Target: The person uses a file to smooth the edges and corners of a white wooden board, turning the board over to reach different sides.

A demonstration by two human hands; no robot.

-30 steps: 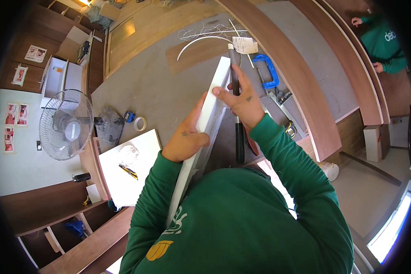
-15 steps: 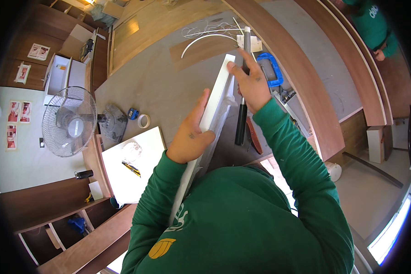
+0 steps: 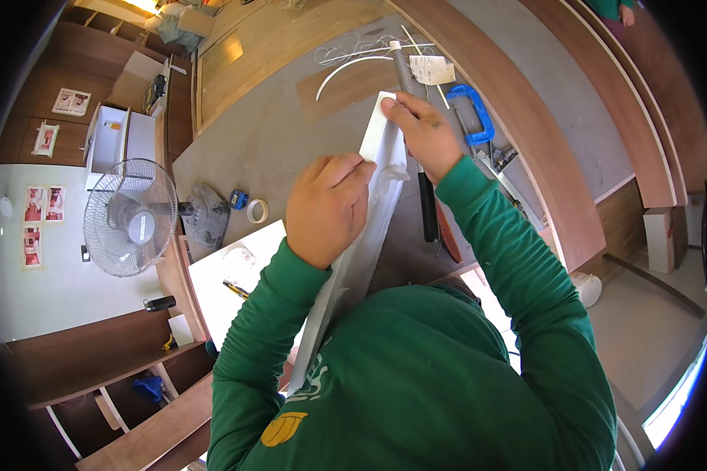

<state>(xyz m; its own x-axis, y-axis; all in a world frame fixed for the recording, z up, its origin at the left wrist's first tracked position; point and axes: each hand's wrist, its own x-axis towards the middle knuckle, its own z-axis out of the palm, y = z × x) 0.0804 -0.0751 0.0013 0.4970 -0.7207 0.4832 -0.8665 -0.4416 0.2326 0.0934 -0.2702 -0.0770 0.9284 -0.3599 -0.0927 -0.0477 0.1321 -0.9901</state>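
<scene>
A long white board [image 3: 377, 144] runs from the front of my body toward the far side of the table, its far end raised. Loose, crinkled translucent film [image 3: 375, 216] hangs along its right side. My right hand [image 3: 426, 133] grips the far end, thumb on the white face. Lower down, my left hand [image 3: 328, 206] is closed over the board, its fingertips pinched together near the film's edge. What lies between those fingertips is hidden. Just right of the board is a grey rod-like tool with a black handle [image 3: 428, 208], beside a reddish-brown curved piece [image 3: 448, 234].
A blue clamp [image 3: 489, 118] lies at right by long wooden panels [image 3: 518, 118]. At left are a standing fan [image 3: 137, 224], a tape measure [image 3: 239, 198], a tape roll [image 3: 257, 210] and a cutter knife [image 3: 236, 290] on a white panel. Another person's hand [image 3: 626, 16] shows far right.
My left hand has slid up the board and closed from a spread grip into a pinch. My right thumb now presses the far end. The other person has mostly left the view.
</scene>
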